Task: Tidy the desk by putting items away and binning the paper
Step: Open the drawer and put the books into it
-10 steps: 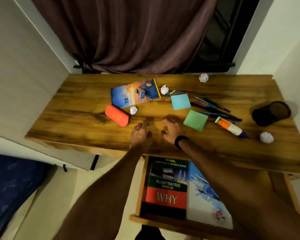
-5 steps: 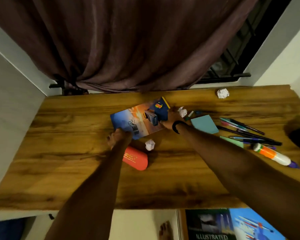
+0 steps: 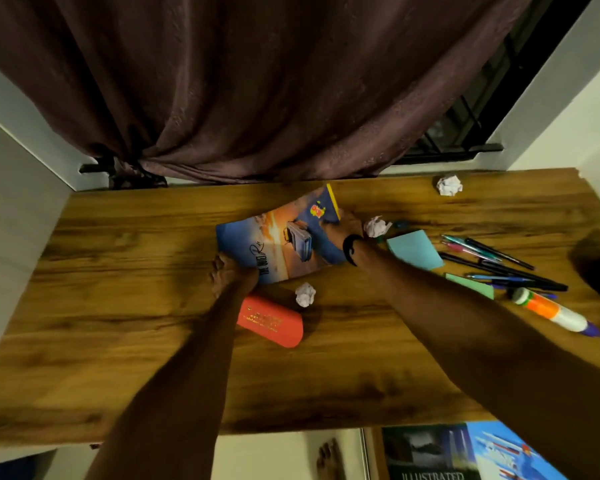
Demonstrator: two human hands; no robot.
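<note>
Blue-orange book [image 3: 284,240] tilted up off wooden desk [image 3: 125,306], left hand [image 3: 230,274] pinching near corner, right hand [image 3: 340,227] gripping far edge, flatter half-second earlier.

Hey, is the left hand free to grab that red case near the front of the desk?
Probably not right away: the left hand grips the book's near corner. The red case lies uncovered right beside that forearm, so once the hand lets go, nothing blocks it.
</note>
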